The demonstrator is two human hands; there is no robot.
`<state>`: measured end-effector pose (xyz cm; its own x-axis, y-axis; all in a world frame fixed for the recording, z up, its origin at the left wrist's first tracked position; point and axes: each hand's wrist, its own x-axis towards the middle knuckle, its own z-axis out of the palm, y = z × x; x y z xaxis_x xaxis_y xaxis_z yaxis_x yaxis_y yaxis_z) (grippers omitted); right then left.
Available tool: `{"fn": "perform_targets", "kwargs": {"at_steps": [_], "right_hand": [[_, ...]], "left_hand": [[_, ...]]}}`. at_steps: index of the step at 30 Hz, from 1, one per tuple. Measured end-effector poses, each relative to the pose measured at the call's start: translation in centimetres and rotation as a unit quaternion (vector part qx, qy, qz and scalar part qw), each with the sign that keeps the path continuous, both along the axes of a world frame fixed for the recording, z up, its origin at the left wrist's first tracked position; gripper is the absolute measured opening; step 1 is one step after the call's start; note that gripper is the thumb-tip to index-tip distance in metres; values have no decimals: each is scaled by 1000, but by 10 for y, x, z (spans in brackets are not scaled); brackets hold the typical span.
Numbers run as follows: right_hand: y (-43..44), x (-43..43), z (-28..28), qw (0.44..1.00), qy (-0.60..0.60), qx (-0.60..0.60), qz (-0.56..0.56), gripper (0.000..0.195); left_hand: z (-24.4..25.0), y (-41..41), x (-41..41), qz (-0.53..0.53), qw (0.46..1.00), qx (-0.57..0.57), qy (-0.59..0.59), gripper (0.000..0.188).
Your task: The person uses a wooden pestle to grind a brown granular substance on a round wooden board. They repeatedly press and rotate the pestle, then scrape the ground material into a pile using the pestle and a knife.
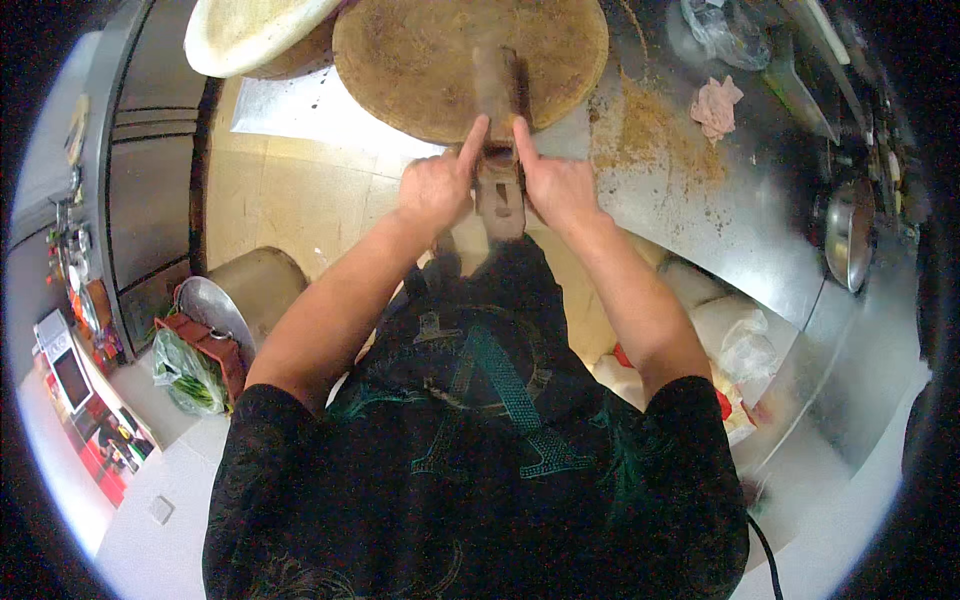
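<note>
Both my hands grip what looks like a wooden hand plane (501, 202) from its two sides. My left hand (437, 185) and my right hand (561, 187) each stretch an index finger forward along its body. The plane points away from me. Its front part lies over a thick round wooden block (412, 71), probably a chopping block, while its slotted rear end overhangs the block's near edge towards my black T-shirt (480, 465). Motion blurs the front of the plane. The plane's underside is hidden.
Brown wood dust (649, 139) is scattered over the metal counter (765, 232). There lie crumpled pink paper or cloth (716, 110), a plastic bag (727, 37) and a broad blade (806, 97). A pale-rimmed round piece (255, 34) leans at upper left. Bagged greens (191, 382) stand by a red crate (214, 345).
</note>
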<state>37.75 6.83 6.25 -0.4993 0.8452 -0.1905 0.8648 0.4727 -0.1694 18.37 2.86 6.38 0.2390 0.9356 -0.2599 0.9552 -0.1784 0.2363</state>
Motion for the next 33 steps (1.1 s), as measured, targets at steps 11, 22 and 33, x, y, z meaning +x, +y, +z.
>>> {"fn": "perform_targets", "kwargs": {"at_steps": [11, 22, 33], "right_hand": [[10, 10, -18, 999, 15, 45, 2, 77], [62, 5, 8, 999, -16, -19, -23, 68], [103, 20, 6, 1000, 7, -9, -30, 79]], "left_hand": [[-11, 24, 2, -4, 1000, 17, -13, 84], [-1, 71, 13, 38, 999, -10, -25, 94], [19, 103, 13, 13, 999, -10, -40, 81]]}}
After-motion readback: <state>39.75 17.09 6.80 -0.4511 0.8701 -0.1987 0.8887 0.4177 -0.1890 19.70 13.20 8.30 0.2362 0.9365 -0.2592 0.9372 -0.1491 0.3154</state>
